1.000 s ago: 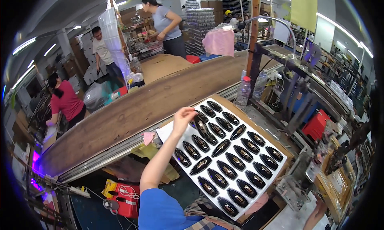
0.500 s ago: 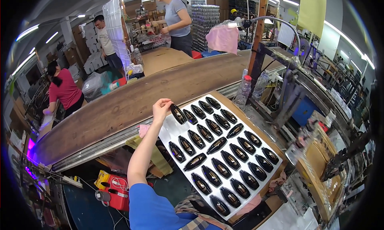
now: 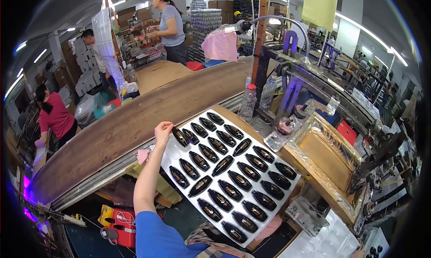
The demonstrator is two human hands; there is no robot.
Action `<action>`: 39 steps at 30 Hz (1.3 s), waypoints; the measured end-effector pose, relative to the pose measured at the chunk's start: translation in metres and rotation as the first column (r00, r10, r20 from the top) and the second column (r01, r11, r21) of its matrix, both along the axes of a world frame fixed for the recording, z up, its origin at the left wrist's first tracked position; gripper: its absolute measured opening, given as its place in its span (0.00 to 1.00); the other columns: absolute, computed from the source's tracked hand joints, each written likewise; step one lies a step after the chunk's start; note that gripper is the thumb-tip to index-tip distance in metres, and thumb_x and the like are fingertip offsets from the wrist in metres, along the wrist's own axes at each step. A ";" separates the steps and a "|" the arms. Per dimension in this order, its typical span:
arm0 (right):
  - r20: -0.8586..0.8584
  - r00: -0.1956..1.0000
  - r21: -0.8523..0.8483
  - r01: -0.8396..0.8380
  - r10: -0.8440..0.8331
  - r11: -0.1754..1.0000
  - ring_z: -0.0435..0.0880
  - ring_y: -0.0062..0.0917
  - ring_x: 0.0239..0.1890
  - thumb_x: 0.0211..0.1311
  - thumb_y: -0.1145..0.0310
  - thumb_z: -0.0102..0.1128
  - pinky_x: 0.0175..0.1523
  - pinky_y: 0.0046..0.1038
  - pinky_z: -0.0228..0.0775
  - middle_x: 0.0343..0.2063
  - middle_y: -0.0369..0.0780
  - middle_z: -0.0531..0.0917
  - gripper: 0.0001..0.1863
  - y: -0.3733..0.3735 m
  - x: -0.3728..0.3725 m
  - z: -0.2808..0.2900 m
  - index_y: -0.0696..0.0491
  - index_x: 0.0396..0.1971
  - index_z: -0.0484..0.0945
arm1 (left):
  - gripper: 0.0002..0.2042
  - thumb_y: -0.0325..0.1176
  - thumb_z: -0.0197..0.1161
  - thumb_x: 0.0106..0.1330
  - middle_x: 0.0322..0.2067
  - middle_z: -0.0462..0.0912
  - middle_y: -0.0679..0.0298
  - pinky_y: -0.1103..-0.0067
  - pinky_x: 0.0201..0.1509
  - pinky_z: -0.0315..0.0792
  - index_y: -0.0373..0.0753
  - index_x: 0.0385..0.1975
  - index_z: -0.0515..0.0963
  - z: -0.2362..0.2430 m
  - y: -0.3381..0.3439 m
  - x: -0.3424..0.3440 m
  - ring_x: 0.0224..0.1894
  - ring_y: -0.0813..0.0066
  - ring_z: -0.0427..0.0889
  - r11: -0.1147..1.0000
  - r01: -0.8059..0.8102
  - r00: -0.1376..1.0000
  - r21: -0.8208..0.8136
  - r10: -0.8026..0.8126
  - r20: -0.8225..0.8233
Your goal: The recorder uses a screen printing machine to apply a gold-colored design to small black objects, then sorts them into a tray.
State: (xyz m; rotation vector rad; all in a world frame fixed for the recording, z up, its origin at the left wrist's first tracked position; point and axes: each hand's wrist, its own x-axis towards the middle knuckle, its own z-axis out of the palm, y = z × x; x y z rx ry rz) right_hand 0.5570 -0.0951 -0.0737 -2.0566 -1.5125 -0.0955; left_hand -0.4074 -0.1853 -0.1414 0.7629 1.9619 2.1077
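- long wooden bench (image 3: 134, 123) runs across the shop
- stacked boxes (image 3: 83, 74) behind it, by the far wall
- strip lights (image 3: 27, 60) overhead

Short blue sleeve, bare left forearm, bare left hand (image 3: 162, 131), plaid cloth at the lap

You had a bright, evenly lit view. Light came from the long ceiling tubes (image 3: 355, 25) running overhead, and it drew sheen off the white sheet (image 3: 170, 151) and the glossy black pieces (image 3: 223, 165) on it. The clear plastic wrap (image 3: 334, 137) to your right glared strongly. A purple glow (image 3: 26, 182) showed at the lower left. The fisheye lens bent the wooden bench (image 3: 134, 119) into an arc, and a black rim closed in the corners. The centre stayed sharp; things near the rim were squeezed and soft.
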 end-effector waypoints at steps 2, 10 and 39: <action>-0.081 0.997 0.031 0.003 -0.001 1.000 0.75 0.25 0.27 0.59 0.60 0.47 0.31 0.23 0.65 0.34 0.40 0.75 0.16 -0.007 -0.002 -0.003 0.57 0.40 0.69 | 0.06 0.26 0.60 0.51 0.22 0.79 0.63 0.85 0.30 0.70 0.34 0.28 0.75 -0.012 0.006 -0.003 0.26 0.81 0.76 0.995 -0.054 0.998 -0.084 0.054 -0.012; -0.387 0.922 0.130 0.062 -0.007 0.990 0.74 0.21 0.27 0.59 0.60 0.46 0.29 0.19 0.64 0.37 0.38 0.74 0.17 -0.049 -0.002 -0.031 0.55 0.44 0.66 | 0.07 0.31 0.58 0.48 0.23 0.79 0.57 0.77 0.35 0.70 0.36 0.25 0.77 -0.014 -0.002 0.006 0.28 0.69 0.79 0.832 -0.257 0.932 -0.491 0.079 -0.354; -0.232 0.722 0.240 -0.607 0.652 0.758 0.74 0.33 0.40 0.48 0.64 0.60 0.46 0.31 0.62 0.35 0.43 0.77 0.17 -0.052 -0.305 0.101 0.57 0.37 0.73 | 0.10 0.23 0.53 0.55 0.33 0.76 0.65 0.82 0.43 0.68 0.35 0.38 0.71 0.134 0.175 0.404 0.38 0.78 0.74 0.017 0.906 0.042 0.424 -0.998 -0.050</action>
